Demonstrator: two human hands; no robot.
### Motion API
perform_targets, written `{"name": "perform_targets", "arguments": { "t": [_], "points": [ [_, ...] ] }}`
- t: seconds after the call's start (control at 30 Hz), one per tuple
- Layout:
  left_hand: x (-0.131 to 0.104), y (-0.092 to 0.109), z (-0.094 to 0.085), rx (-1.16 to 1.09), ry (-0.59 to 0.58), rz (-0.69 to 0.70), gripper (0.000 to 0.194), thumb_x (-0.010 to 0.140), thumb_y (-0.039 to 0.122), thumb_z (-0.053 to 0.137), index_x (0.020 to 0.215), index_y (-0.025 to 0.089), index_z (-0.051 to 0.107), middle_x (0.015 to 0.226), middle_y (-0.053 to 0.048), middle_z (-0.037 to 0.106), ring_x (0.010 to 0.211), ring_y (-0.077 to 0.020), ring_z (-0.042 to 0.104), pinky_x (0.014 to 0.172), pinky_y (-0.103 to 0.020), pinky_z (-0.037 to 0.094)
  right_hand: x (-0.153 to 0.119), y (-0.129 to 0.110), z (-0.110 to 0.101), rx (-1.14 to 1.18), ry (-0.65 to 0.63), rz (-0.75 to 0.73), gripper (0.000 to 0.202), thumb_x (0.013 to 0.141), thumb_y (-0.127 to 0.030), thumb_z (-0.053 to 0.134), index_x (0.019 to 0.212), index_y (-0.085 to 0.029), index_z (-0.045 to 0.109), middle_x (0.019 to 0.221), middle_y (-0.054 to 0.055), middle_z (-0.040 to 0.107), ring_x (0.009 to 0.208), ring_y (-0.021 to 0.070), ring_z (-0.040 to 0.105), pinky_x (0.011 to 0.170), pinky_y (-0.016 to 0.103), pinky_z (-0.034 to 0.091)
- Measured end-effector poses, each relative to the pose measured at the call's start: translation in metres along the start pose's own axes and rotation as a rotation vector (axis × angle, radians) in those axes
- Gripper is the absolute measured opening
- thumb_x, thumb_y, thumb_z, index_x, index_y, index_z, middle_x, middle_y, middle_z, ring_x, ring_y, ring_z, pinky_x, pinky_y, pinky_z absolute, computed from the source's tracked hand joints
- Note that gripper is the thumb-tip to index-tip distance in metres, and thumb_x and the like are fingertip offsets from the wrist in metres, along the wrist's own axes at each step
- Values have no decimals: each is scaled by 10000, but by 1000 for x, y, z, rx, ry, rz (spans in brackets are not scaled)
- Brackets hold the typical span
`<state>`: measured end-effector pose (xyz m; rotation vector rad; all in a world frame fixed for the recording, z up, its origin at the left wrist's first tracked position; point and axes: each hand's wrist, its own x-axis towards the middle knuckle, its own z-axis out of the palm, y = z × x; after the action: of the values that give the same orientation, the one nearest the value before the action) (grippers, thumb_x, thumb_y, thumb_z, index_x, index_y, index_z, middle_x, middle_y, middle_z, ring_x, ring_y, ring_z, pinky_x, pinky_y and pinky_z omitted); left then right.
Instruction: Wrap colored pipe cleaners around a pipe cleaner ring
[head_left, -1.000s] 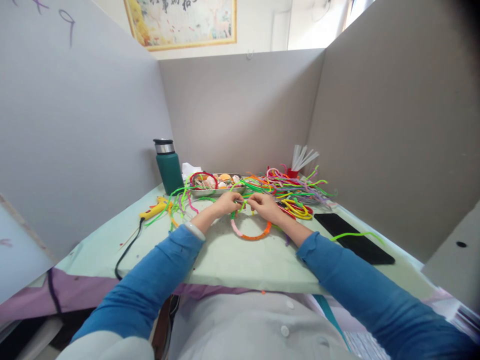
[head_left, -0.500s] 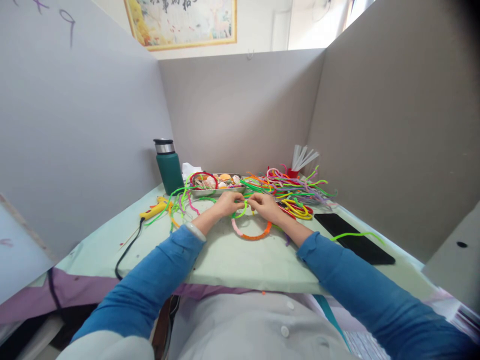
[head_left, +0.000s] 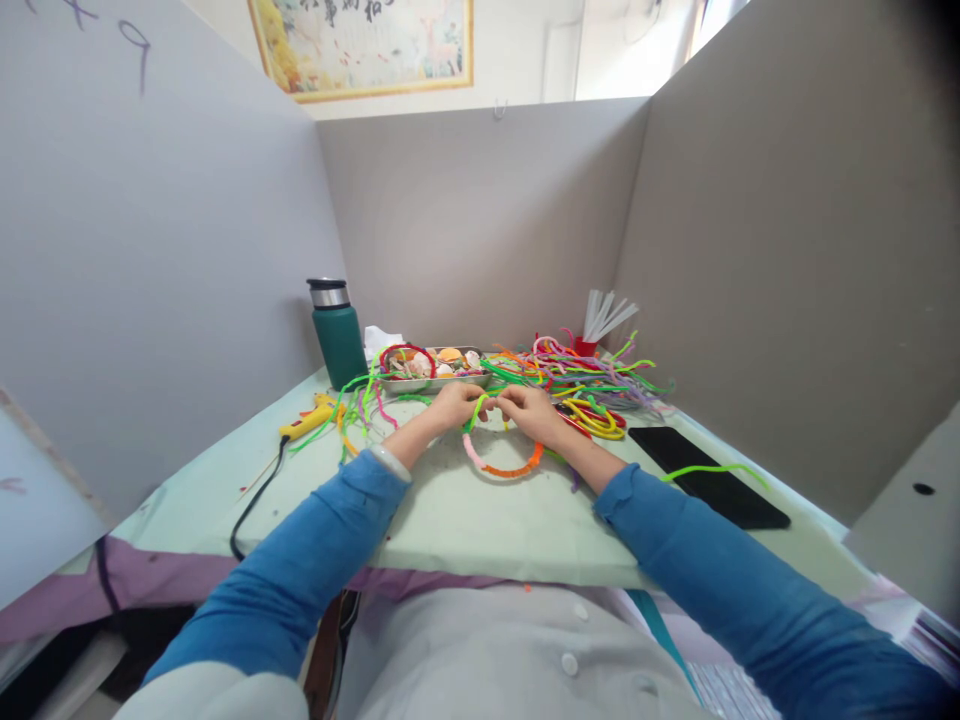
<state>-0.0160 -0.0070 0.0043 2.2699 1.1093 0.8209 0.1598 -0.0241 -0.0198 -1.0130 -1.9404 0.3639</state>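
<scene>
A ring wrapped in pipe cleaners (head_left: pixel 512 472) hangs below my fingers, orange at the bottom, pink at its lower left and green at its upper left. My left hand (head_left: pixel 457 406) pinches the upper left of the ring, by the green part. A bright green pipe cleaner (head_left: pixel 478 409) curves up in front of those fingertips. My right hand (head_left: pixel 528 410) has its fingers closed at the top of the ring, close to the left fingertips. Its palm hides the ring's upper right side.
Behind my hands stand a metal tray (head_left: pixel 450 383) of shells and a heap of coloured pipe cleaners (head_left: pixel 570 365). A green bottle (head_left: pixel 339 340) and a yellow glue gun (head_left: pixel 309 416) with a cord are at left. A black phone (head_left: pixel 712 485) lies at right, near a red cup (head_left: pixel 586 347) of glue sticks.
The bright green pipe cleaner has swung left, from between my fingertips to beside my left fingers. Both arms have stayed nearly in place.
</scene>
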Motion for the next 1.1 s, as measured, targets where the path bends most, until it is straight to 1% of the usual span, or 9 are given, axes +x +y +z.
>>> {"name": "perform_targets", "arguments": {
  "t": [0.17, 0.27, 0.43, 0.53, 0.7, 0.8, 0.9, 1.0, 1.1],
  "points": [
    [2, -5, 4, -140, -13, -59, 539, 725, 600, 467, 762, 92, 642, 670, -80, 648, 456, -82, 500, 436, -189, 376, -1, -4, -1, -10, -19, -7, 251, 795, -318, 430, 659, -150, 556, 583, -4, 581, 513, 84, 456, 509, 198, 324],
    [2, -3, 4, -198, -10, -118, 613, 719, 655, 419, 741, 80, 630, 648, -94, 644, 435, -84, 498, 436, -195, 381, -2, -6, -1, -18, -37, -19, 255, 800, -313, 426, 641, -152, 543, 580, -6, 580, 510, 83, 454, 517, 199, 327],
    [-2, 9, 0, -290, -6, -238, 796, 718, 743, 199, 701, 70, 624, 625, -119, 641, 454, -113, 536, 457, -212, 404, -3, -9, -1, -17, -53, -41, 264, 808, -319, 419, 657, -151, 555, 580, -5, 581, 506, 83, 448, 506, 199, 317],
    [-5, 16, -3, -305, -60, -276, 875, 702, 762, 117, 701, 63, 642, 626, -124, 643, 464, -125, 548, 467, -219, 407, -2, -9, -1, -17, -53, -43, 266, 807, -330, 421, 667, -153, 562, 581, -6, 578, 510, 85, 447, 502, 199, 314],
    [-4, 20, -4, -356, -105, -338, 937, 668, 787, 64, 717, 63, 656, 599, -124, 637, 453, -128, 543, 467, -223, 402, -2, -9, -1, -10, -46, -45, 269, 802, -334, 426, 650, -154, 555, 577, -9, 569, 514, 85, 444, 508, 201, 321],
    [-3, 21, -3, -375, -122, -353, 930, 669, 789, 80, 731, 63, 658, 594, -122, 635, 446, -121, 535, 464, -216, 399, -1, -8, -1, -9, -41, -43, 265, 800, -334, 428, 657, -152, 557, 576, -9, 565, 516, 86, 446, 514, 202, 326],
    [-1, 21, -2, -335, -71, -356, 867, 680, 780, 164, 735, 70, 656, 660, -121, 647, 470, -121, 542, 467, -220, 405, 0, -5, -1, -12, -31, -33, 252, 797, -333, 434, 682, -151, 567, 583, -8, 568, 527, 90, 461, 519, 202, 330],
    [2, 21, -3, -273, 58, -308, 764, 710, 737, 253, 742, 88, 655, 743, -114, 650, 566, -142, 571, 490, -228, 421, 0, -2, -1, -38, -7, -20, 232, 786, -315, 447, 682, -151, 574, 582, -8, 566, 536, 94, 466, 517, 203, 324],
    [4, 20, -7, -286, 188, -217, 701, 763, 676, 250, 767, 103, 654, 762, -103, 642, 677, -157, 581, 546, -230, 446, 0, -1, -1, -74, 12, -16, 236, 775, -317, 460, 652, -150, 574, 584, -3, 568, 546, 100, 467, 522, 208, 321]
  ]
}}
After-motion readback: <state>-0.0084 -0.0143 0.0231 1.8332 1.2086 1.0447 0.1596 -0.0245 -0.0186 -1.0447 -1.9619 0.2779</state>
